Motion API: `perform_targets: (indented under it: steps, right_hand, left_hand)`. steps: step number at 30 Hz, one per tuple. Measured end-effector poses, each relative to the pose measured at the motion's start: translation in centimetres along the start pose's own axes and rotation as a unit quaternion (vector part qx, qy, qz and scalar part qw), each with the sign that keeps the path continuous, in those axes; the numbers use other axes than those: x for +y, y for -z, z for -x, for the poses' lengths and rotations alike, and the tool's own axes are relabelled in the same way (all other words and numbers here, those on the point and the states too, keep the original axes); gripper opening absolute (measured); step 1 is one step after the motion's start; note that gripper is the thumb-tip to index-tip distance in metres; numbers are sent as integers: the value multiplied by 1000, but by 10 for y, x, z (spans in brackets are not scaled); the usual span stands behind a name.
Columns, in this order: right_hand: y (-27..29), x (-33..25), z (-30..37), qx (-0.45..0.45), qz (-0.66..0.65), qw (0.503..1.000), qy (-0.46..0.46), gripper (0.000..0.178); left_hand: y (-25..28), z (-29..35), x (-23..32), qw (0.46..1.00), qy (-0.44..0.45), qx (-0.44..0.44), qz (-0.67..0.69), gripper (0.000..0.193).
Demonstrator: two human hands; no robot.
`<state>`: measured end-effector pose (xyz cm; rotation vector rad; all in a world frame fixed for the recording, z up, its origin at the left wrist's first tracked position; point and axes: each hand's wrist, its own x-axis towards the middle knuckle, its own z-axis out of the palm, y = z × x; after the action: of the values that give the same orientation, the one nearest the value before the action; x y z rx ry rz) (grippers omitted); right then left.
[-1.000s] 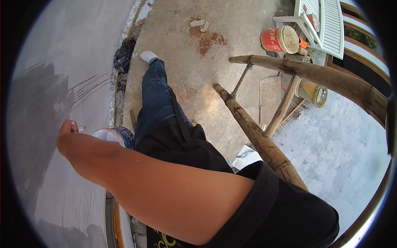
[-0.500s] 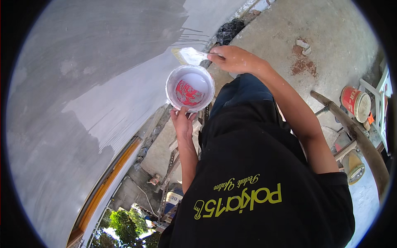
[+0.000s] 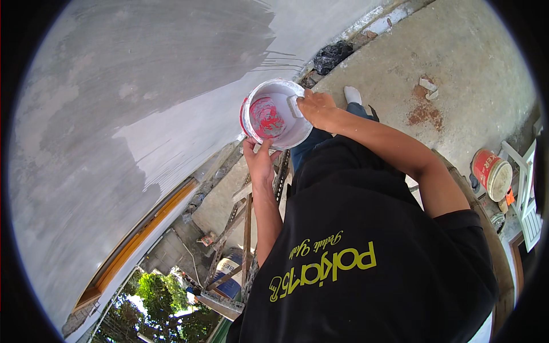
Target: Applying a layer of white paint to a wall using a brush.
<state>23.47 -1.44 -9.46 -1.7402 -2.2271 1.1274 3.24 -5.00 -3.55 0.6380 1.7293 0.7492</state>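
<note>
My left hand (image 3: pixel 260 163) grips the near rim of a white paint bucket (image 3: pixel 293 136) and holds it tilted. White paint sits inside it, and a red patch with grey smears shows on the bottom. At the bucket's right side, my right hand (image 3: pixel 318 110) is closed around a paintbrush (image 3: pixel 294 107). The brush's white-coated part is inside the bucket by the inner wall; its bristle tip cannot be made out. Left of the bucket rises a grey wall (image 3: pixel 189 63), partly coated in white (image 3: pixel 177 128), with streaky edges.
Metal and wood scaffolding (image 3: pixel 247 228) stands below my left arm. On the concrete floor (image 3: pixel 377 74) lie a black plastic bag (image 3: pixel 333 57) and rubble (image 3: pixel 428 88). A red and white bucket (image 3: pixel 492 171) stands at the right beside a white slatted frame (image 3: pixel 527 197). A wooden-framed opening (image 3: pixel 137 243) runs along the lower wall.
My right hand has moved the brush away from the wall and into the bucket. The bucket is now more tilted.
</note>
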Motion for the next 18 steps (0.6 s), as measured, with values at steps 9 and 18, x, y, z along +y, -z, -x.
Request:
perform_targets:
  steps: [9, 18]
  right_hand:
    - [-9, -7, -21, 12, 98, 993, 68, 19]
    - [-3, 17, -23, 69, 19, 993, 90, 18]
  left_hand:
    - [-15, 2, -3, 1000, -2, 25, 17, 28]
    - [-26, -9, 6, 1000, 1, -18, -11, 24]
